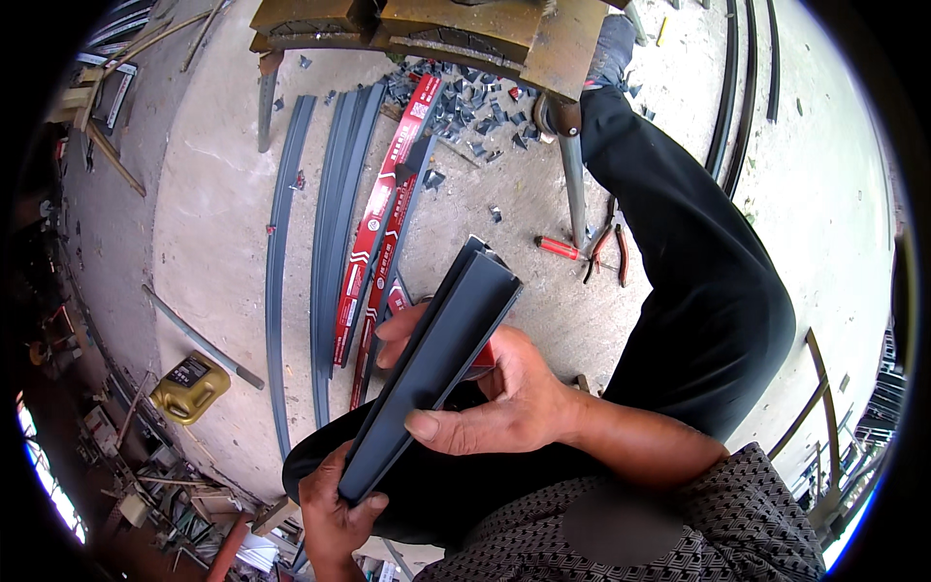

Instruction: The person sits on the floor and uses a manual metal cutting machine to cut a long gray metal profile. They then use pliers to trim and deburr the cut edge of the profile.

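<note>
A dark grey metal profile [427, 369], a short channel-like length, slants across my lap with its cut end pointing up and away. My left hand [335, 500] is wrapped round its near end. My right hand [504, 403] grips it around the middle, thumb on the upper face and fingers passing underneath. A bit of red shows between the profile and my right hand; I cannot tell whether it belongs to the profile. My knees are bent in black trousers [703, 252] around the work.
Long grey profiles [289, 223] and red-wrapped strips [388, 204] lie on the concrete floor ahead. Small dark offcuts [475, 116] are scattered below a metal bench [465, 29]. A red-handled screwdriver [560, 248] and pliers [622, 257] lie near its leg. A gold jug [191, 388] stands left.
</note>
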Available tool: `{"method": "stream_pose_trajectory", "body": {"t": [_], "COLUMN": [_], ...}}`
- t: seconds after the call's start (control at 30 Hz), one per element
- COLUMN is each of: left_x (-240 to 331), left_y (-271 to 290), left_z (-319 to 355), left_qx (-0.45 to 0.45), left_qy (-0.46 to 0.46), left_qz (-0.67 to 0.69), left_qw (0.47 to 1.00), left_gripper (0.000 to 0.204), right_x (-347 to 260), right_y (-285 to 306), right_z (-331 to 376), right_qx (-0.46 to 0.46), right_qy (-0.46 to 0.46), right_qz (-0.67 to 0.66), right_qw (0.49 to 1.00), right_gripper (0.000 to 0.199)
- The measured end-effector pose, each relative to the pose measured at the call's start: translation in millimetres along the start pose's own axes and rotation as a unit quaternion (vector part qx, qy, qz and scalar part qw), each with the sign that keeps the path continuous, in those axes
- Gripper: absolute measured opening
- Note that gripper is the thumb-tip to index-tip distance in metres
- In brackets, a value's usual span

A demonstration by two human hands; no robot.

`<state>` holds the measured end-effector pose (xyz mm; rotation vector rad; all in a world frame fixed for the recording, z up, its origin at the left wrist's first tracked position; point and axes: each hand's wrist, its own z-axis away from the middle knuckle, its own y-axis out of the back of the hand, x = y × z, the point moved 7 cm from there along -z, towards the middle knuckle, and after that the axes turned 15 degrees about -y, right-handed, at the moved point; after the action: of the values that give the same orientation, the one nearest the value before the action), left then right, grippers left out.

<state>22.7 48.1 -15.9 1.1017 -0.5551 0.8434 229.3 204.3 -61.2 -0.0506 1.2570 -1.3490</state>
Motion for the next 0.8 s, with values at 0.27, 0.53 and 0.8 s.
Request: {"method": "stream_pose_trajectory", "body": {"t": [0.27, 0.53, 0.8], "left_x": [10, 13, 14], "left_y": [2, 4, 8], "left_z": [-6, -6, -2], "left_qx": [-0.042, -0.051, -0.040], "left_qy": [0.008, 0.005, 0.006], "left_qz": [0.080, 0.095, 0.046], "left_qw": [0.996, 0.994, 0.998], "left_gripper": [0.072, 0.078, 0.075], "right_x": [0, -1, -17], "right_y": [-5, -5, 0], "right_z": [4, 9, 14], "right_qx": [-0.041, -0.023, 0.011], "right_qy": [-0.039, -0.054, 0.033], "right_qz": [-0.007, -0.051, 0.017], "right_qw": [0.998, 0.997, 0.999], "right_gripper": [0.042, 0.042, 0.048]}}
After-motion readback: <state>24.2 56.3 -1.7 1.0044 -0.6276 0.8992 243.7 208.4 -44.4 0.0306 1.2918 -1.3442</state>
